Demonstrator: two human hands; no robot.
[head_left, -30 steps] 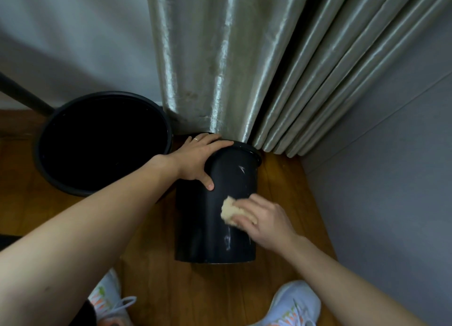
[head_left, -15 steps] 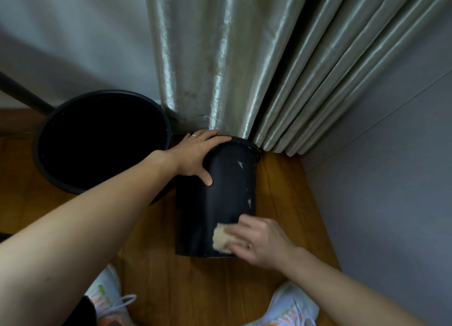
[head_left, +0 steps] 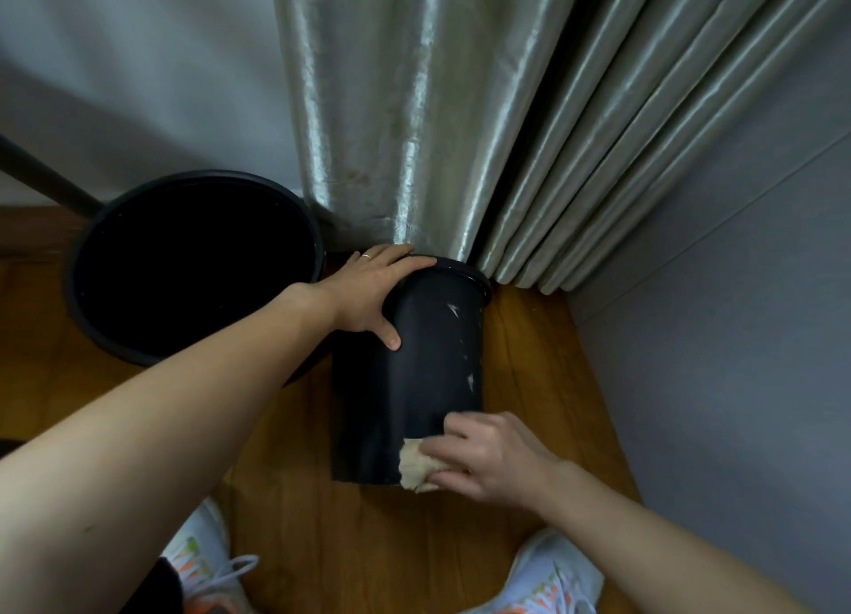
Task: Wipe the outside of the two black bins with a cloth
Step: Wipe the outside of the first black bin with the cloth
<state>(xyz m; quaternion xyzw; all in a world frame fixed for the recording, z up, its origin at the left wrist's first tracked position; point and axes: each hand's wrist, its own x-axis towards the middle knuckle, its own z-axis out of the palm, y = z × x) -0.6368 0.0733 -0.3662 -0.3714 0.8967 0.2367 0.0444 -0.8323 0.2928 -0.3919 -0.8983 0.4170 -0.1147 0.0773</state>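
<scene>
A: Right hand [head_left: 488, 457] low on the small bin [head_left: 414, 374], fingers curled over a beige cloth [head_left: 416, 468] and pressing it to the bin's side just above the bottom edge. The cloth is bunched; only its left part shows past the fingers.

B: We log the left hand [head_left: 368, 291] at the top of the same bin. Palm over the rim, fingers draped across the opening, thumb down the outer wall (so it grips the rim rather than lying flat on it). A ring [head_left: 366, 257] sits on one finger.

A: The small bin stands on the wood floor [head_left: 520, 351], top leaning away from us toward the curtain [head_left: 414, 106]. We note pale scuffs on its right side, one near the rim and a few lower down.

B: The big bin [head_left: 78, 291] stands to the left, mouth open toward us, its inside too dark to read. The left forearm crosses its near rim. Whether the two bins touch, we cannot tell; the arm covers the gap.

A: The curtain hangs in shiny grey-green folds right behind the small bin, its hem meeting the rim. Grey wall [head_left: 714, 337] to the right.

B: Two white shoes at the bottom edge, left shoe [head_left: 202, 563] and right shoe [head_left: 548, 581], both with orange and green marks. A dark bar [head_left: 41, 178] slants in from the left, behind the big bin.
</scene>
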